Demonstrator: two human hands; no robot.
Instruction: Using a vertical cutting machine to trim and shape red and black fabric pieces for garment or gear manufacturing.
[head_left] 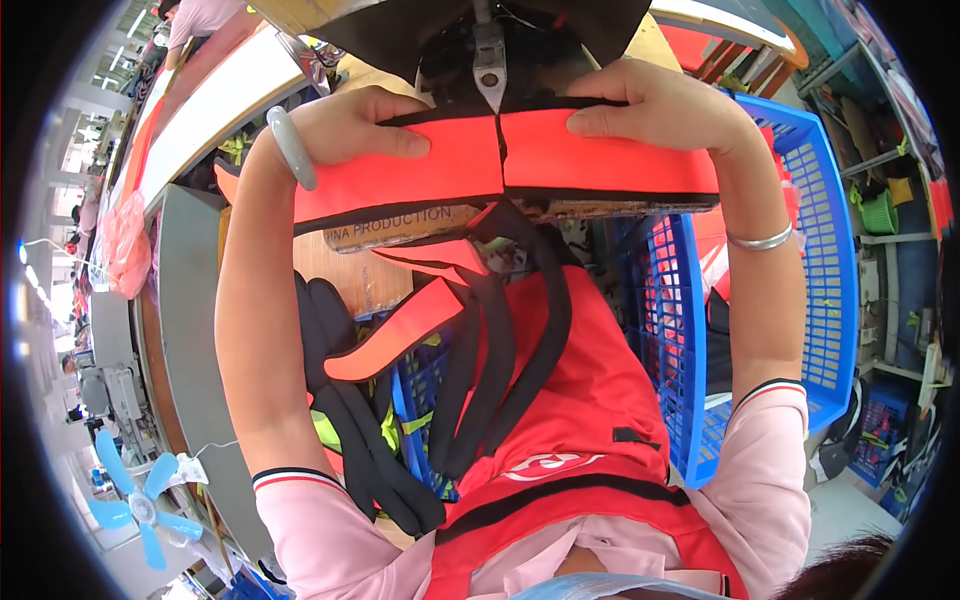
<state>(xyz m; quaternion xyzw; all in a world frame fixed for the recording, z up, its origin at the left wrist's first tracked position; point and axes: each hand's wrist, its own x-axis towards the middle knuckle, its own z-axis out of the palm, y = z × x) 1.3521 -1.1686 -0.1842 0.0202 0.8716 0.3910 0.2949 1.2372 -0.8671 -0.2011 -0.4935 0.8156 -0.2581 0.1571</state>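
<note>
A bright orange fabric strip [420,180] with black edging is stretched sideways below the metal needle bar and foot [490,70] of a sewing machine. A dark vertical seam or gap divides it near the middle, just under the foot. My left hand [360,130] pinches the left part, thumb on top and fingers mostly hidden behind. Similarly, my right hand [645,112] grips the right part along its upper edge, thumb over the orange face. Below hang more orange pieces [400,332] and long black strips [535,300], draped over the red apron [590,370].
A blue plastic basket [830,290] stands on the right with red material inside. Another blue basket [412,385] sits low beside the apron, near black padded strips [370,460]. To the left are a grey panel [190,310] and a blue-bladed fan [143,508]. Another person [200,20] is far left.
</note>
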